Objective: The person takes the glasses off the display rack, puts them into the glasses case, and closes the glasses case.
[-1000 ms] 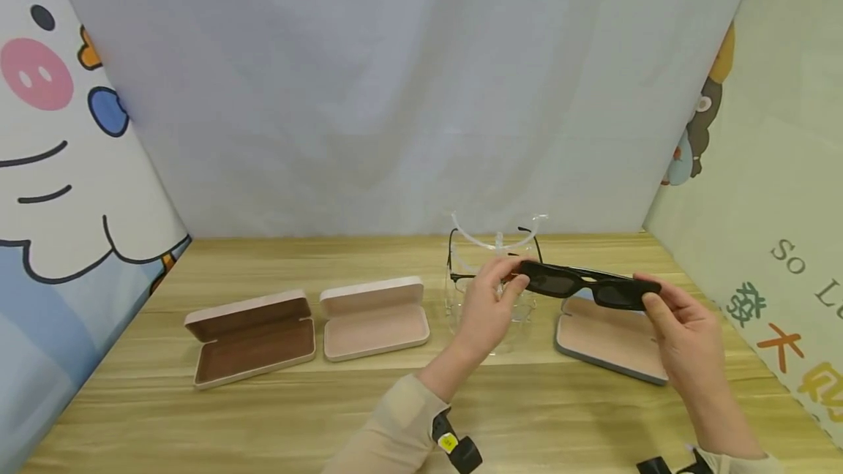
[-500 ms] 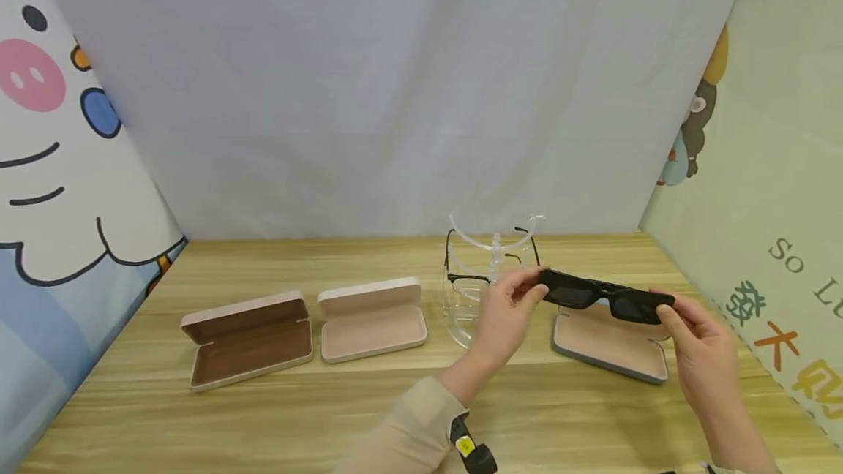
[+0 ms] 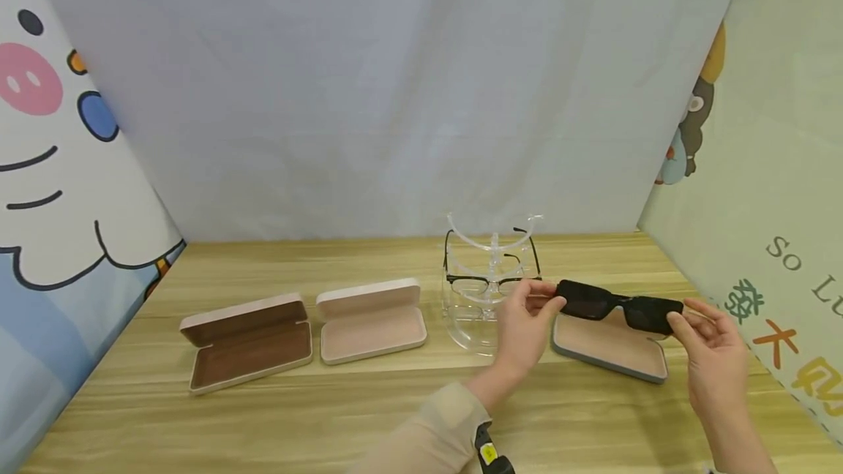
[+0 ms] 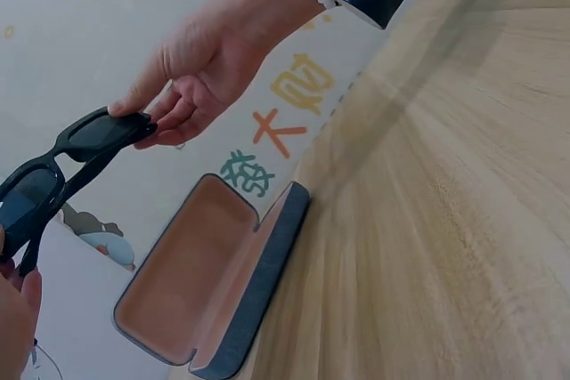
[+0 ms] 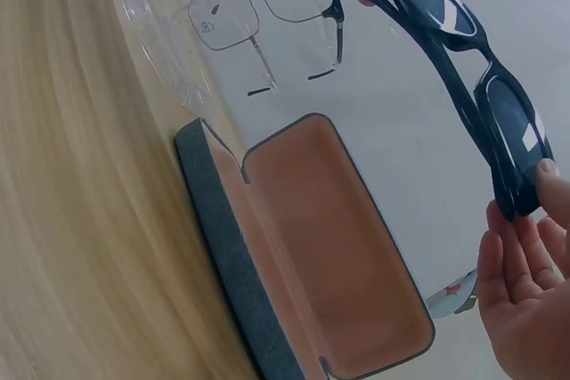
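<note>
Black sunglasses point(image 3: 586, 301) with dark lenses are held up between both hands, their temples folded behind the front in the right wrist view. My left hand point(image 3: 525, 324) pinches one end between thumb and fingers. The other end is pinched by my right hand point(image 3: 714, 350). Below and behind the sunglasses stands an open glasses case point(image 3: 609, 350), grey-blue outside and peach inside; they overlap its lid in the head view. From the left wrist, the case point(image 4: 254, 282) shows upright lid and empty tray, with the sunglasses point(image 4: 93, 137) above it.
A clear acrylic stand point(image 3: 495, 241) holds black-browed eyeglasses point(image 3: 469, 284) and a thin-rimmed pair point(image 3: 464, 313) left of the sunglasses. Farther left are an open pink case point(image 3: 373, 331) and an open brown-lined case point(image 3: 253, 353) on the wooden table point(image 3: 276, 430).
Both hands have carried the sunglasses to the right and slightly down, over the grey-blue case. The front of the sunglasses has turned more toward the head camera.
</note>
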### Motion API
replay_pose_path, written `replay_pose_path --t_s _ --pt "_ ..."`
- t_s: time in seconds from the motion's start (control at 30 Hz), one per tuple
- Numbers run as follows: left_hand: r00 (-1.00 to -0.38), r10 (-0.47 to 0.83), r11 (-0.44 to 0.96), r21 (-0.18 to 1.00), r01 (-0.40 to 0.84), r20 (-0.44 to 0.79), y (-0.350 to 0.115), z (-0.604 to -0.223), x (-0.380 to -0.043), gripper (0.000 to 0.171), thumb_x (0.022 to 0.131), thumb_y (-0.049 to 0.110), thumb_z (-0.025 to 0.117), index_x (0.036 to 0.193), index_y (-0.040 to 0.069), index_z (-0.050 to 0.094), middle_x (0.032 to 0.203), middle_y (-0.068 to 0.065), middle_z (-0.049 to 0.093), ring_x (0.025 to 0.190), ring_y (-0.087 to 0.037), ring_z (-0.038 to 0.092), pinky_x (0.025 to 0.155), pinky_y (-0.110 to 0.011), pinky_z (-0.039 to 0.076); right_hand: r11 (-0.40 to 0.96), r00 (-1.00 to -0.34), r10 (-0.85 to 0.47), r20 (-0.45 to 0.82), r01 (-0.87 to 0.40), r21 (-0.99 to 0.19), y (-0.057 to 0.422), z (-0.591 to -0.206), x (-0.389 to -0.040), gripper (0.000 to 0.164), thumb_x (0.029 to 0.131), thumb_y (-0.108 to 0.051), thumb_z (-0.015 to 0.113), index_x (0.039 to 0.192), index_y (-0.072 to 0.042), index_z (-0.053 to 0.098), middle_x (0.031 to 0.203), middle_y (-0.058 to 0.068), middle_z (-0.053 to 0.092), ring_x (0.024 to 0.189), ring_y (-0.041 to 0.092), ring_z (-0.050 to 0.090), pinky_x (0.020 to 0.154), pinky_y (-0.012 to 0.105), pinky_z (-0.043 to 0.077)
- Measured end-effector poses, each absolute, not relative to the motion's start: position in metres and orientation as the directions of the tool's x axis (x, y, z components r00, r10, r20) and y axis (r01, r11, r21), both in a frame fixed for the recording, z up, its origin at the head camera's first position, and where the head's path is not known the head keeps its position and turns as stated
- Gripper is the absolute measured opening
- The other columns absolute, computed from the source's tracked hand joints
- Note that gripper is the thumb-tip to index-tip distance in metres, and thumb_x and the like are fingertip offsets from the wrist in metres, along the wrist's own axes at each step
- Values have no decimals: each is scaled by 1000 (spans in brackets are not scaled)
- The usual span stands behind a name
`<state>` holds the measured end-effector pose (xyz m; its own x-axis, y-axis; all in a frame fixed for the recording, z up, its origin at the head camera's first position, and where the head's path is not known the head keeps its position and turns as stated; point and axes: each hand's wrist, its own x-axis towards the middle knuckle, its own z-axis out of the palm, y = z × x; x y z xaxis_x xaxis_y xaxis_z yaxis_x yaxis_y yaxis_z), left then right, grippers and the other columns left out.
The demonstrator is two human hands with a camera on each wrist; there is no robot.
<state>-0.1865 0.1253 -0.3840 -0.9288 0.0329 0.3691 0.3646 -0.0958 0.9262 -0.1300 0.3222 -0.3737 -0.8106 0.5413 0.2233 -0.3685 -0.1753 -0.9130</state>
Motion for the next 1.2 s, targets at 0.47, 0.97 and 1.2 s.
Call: replay_pose_path --t_s 0.47,0.97,1.2 --pt "-916 -31 -25 916 401 400 143 -404 -184 12 75 2 71 86 2 69 86 -7 64 76 -9 62 64 -13 51 -25 -789 610 68 -105 -994 402 -453 -157 37 71 -16 77 105 -4 68 88 -9 67 75 2 64 64 11 50" --pt "-963 86 51 964 262 257 149 -420 -181 20 82 3 64 102 3 66 94 -4 62 84 -9 63 72 -12 49 277 -772 625 -115 357 -892 354 -398 -123 15 78 -42 68 91 -35 68 63 -33 54 62 -13 53 51 18 40" --pt "-969 157 159 963 216 191 149 -422 -182 28 83 6 63 111 1 63 97 -4 61 85 -9 61 72 -13 48 338 -779 616 -117 395 -854 359 -401 -125 25 78 -42 68 96 -25 68 62 -34 53 59 -12 55 53 16 44"
